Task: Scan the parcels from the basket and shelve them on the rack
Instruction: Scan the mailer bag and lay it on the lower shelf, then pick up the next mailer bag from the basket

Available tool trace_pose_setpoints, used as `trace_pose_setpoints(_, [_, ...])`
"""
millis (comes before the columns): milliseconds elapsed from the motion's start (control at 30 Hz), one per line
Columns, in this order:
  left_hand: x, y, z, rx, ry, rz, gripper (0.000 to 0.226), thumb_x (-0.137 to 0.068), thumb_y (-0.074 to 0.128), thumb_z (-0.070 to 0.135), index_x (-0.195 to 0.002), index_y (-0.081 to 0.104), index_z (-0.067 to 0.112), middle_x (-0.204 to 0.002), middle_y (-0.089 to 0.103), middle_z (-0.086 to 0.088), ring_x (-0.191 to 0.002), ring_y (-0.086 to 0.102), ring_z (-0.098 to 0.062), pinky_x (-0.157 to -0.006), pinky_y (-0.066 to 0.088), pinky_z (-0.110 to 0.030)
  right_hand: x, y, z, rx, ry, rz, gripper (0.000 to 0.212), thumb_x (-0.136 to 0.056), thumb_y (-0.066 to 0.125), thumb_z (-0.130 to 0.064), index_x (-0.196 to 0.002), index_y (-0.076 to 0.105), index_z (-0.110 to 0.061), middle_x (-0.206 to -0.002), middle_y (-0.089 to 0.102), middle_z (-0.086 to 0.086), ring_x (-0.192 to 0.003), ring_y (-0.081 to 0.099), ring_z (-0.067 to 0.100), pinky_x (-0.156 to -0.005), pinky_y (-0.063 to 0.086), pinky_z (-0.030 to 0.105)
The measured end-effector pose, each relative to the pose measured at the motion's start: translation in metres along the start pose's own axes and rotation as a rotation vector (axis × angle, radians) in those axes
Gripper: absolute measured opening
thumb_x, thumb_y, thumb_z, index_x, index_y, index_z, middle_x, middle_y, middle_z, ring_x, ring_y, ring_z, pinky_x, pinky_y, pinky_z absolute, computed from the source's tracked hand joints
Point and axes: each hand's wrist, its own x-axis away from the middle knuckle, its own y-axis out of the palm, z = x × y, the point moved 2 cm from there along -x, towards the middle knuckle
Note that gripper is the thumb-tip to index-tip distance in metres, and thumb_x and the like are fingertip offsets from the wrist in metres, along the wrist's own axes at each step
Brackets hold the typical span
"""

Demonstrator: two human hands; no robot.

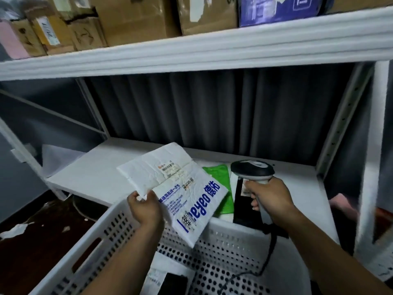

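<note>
L hand grips a white parcel by its near-left corner, thumb on top, fingers curled under; the parcel hangs tilted in the air, over the far rim of the basket and the front edge of the rack's lower shelf, touching neither as far as I can see. It's a flat, soft mailer, crinkled, w/ a crease across the middle so the far half bends up a bit; big blue print on the near half reads "eyeo" plus Chinese chars, smaller blue text beside it, a blue stripe along the edge; a worn shipping label sits by the crease, and a small barcode sticker marked 1002 is stuck near the lower end.

R hand is wrapped tight round the handle of a scanner, black-and-grey head up by the parcel's right side, just apart from it; its dark cable drops down into the basket.

Basket is white plastic, perforated walls & floor; a couple of packets lie at the bottom, mostly cut off. On the lower shelf, behind the held parcel, lies a green packet, w/ a black packet just to its right. Upper shelf carries cardboard boxes and a blue box; dark pleated curtain behind.
</note>
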Motion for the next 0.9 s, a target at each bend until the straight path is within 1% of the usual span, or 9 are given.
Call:
trace_pose_setpoints(133, [-0.008, 0.055, -0.032, -0.045, -0.075, 0.009, 0.043, -0.094, 0.058, 0.016, -0.132, 0.041, 0.009, -0.117, 0.053, -0.016, -0.108, 0.055, -0.031, -0.095, 0.045, -0.037, -0.034, 0.012, 0.011, 0.124, -0.063, 0.0, 0.017, -0.084, 0.072, -0.022, -0.083, 0.066, -0.006, -0.066, 0.064, 0.009, -0.047, 0.057, 0.017, -0.049, 0.051, 0.028])
trace_pose_setpoints(300, [-0.011, 0.112, -0.067, -0.016, -0.188, -0.016, 0.047, -0.094, 0.056, 0.015, -0.135, 0.035, 0.006, -0.132, 0.049, -0.019, -0.113, 0.055, -0.037, -0.098, 0.043, -0.038, -0.067, 0.03, 0.031, 0.238, -0.059, -0.031, 0.023, -0.077, 0.076, -0.033, -0.069, 0.058, -0.02, -0.077, 0.068, 0.011, -0.074, 0.067, 0.032, -0.076, 0.059, 0.048])
trace_pose_setpoints(400, [-0.017, 0.129, -0.087, -0.175, -0.203, -0.142, 0.051, -0.092, 0.058, 0.013, -0.137, 0.035, 0.001, -0.131, 0.05, -0.021, -0.114, 0.055, -0.037, -0.095, 0.044, -0.037, -0.071, 0.034, 0.042, 0.292, -0.061, -0.053, 0.029, -0.079, 0.076, -0.031, -0.066, 0.051, -0.024, -0.079, 0.065, 0.007, -0.082, 0.067, 0.033, -0.079, 0.057, 0.048])
trace_pose_setpoints(500, [-0.025, 0.132, -0.103, -0.347, -0.249, -0.276, 0.053, -0.089, 0.06, 0.008, -0.137, 0.04, -0.003, -0.132, 0.053, -0.025, -0.115, 0.057, -0.038, -0.088, 0.05, -0.039, -0.071, 0.034, 0.052, 0.327, -0.063, -0.105, 0.02, -0.08, 0.075, -0.027, -0.078, 0.058, -0.019, -0.082, 0.065, 0.007, -0.077, 0.064, 0.03, -0.079, 0.057, 0.046])
trace_pose_setpoints(600, [-0.03, 0.135, -0.099, -0.441, -0.299, -0.287, 0.052, -0.095, 0.053, 0.005, -0.142, 0.035, -0.006, -0.139, 0.049, -0.023, -0.123, 0.053, -0.035, -0.089, 0.045, -0.033, -0.071, 0.035, 0.055, 0.374, -0.066, -0.153, 0.02, -0.08, 0.075, -0.029, -0.086, 0.061, -0.016, -0.082, 0.066, 0.007, -0.072, 0.06, 0.025, -0.077, 0.057, 0.042])
trace_pose_setpoints(667, [-0.03, 0.131, -0.087, -0.551, -0.262, -0.286, 0.06, -0.094, 0.056, 0.007, -0.145, 0.028, -0.007, -0.141, 0.047, -0.021, -0.127, 0.049, -0.032, -0.102, 0.042, -0.032, -0.069, 0.036, 0.052, 0.387, -0.074, -0.175, 0.018, -0.081, 0.074, -0.029, -0.084, 0.06, -0.017, -0.074, 0.064, 0.004, -0.062, 0.059, 0.021, -0.067, 0.055, 0.033])
trace_pose_setpoints(700, [-0.031, 0.124, -0.082, -0.617, -0.212, -0.327, 0.06, -0.091, 0.06, 0.008, -0.143, 0.033, -0.007, -0.139, 0.051, -0.019, -0.126, 0.051, -0.031, -0.104, 0.041, -0.032, -0.065, 0.039, 0.05, 0.387, -0.072, -0.19, 0.017, -0.082, 0.073, -0.028, -0.083, 0.06, -0.018, -0.069, 0.062, 0.001, -0.056, 0.058, 0.018, -0.061, 0.053, 0.029])
trace_pose_setpoints(800, [-0.02, 0.094, -0.063, -0.717, -0.029, -0.488, 0.054, -0.086, 0.066, 0.008, -0.137, 0.048, 0.003, -0.129, 0.058, -0.011, -0.117, 0.058, -0.029, -0.097, 0.043, -0.027, -0.049, 0.053, 0.044, 0.341, -0.037, -0.237, 0.017, -0.084, 0.072, -0.026, -0.084, 0.063, -0.012, -0.063, 0.06, 0.001, -0.049, 0.057, 0.017, -0.05, 0.048, 0.025])
trace_pose_setpoints(900, [-0.006, 0.043, -0.051, -0.675, 0.159, -0.537, 0.04, -0.088, 0.062, 0.007, -0.128, 0.059, 0.011, -0.113, 0.064, -0.011, -0.104, 0.062, -0.028, -0.083, 0.044, -0.025, -0.023, 0.079, 0.051, 0.235, 0.011, -0.302, 0.023, -0.086, 0.071, -0.022, -0.088, 0.065, -0.001, -0.06, 0.057, 0.007, -0.046, 0.055, 0.021, -0.049, 0.045, 0.025])
